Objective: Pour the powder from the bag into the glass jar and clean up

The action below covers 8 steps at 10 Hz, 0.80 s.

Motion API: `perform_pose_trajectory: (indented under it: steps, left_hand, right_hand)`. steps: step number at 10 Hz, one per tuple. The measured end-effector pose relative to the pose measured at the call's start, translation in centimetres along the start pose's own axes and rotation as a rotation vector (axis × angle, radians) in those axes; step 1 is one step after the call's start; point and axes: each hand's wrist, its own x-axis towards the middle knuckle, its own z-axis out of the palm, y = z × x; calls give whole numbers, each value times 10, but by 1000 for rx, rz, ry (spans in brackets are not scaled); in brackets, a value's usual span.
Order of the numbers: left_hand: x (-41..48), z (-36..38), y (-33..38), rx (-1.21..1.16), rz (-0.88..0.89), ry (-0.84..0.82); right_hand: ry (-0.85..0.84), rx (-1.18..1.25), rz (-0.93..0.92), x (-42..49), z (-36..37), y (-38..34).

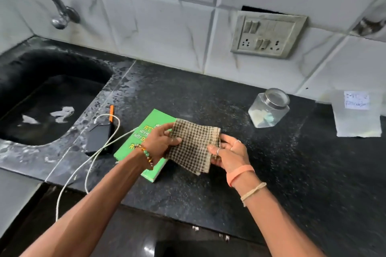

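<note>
A folded checked cloth [193, 146] is held above the black counter [271, 173] by both hands. My left hand [161, 142] grips its left edge, thumb on top. My right hand [229, 155] supports its right side from underneath, fingers partly hidden by the cloth. The glass jar [268, 108], lid on and a little white powder at the bottom, stands at the back right of the counter, apart from my hands. A flat clear plastic bag [357, 119] with a white handwritten label lies at the far right against the wall.
A green book [153, 125] lies under my left hand. A black power bank [99, 139] with a white cable [87, 165] and an orange pen [111, 112] lie beside the dark sink [48, 98]. A tap [60, 16] and a switchboard [269, 34] are on the tiled wall.
</note>
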Motion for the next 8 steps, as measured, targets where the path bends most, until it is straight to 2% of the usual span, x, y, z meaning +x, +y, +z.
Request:
perform_pose_trajectory:
  steps: [1,2,3,4,5,6,7,8]
  left_hand:
    - [54,-26,32,145,155,177]
    - [87,-38,51,210,218,244]
    - [134,-50,80,340,287,375]
    - [163,-60,83,851,291,544]
    - [179,-58,58,1419,230,347]
    - [184,-50,42,1633,127,130]
    - [186,-46,43,1713,146,138]
    - [176,-50,41,1688,229,272]
  right_hand:
    - [-13,-59,-32,48,53,-30]
    - [30,-69,-74,83,82,-53]
    - [94,-211,-173,141,111,-82]
    - [93,-541,-268,173,120,-85]
    - [-128,-1107,-381,195,127,-62]
    - [-270,-1254,-368,195,129,-50]
    - [-225,-1272,-446,189,114,-48]
    - [-47,-1303,-611,177,89,-42]
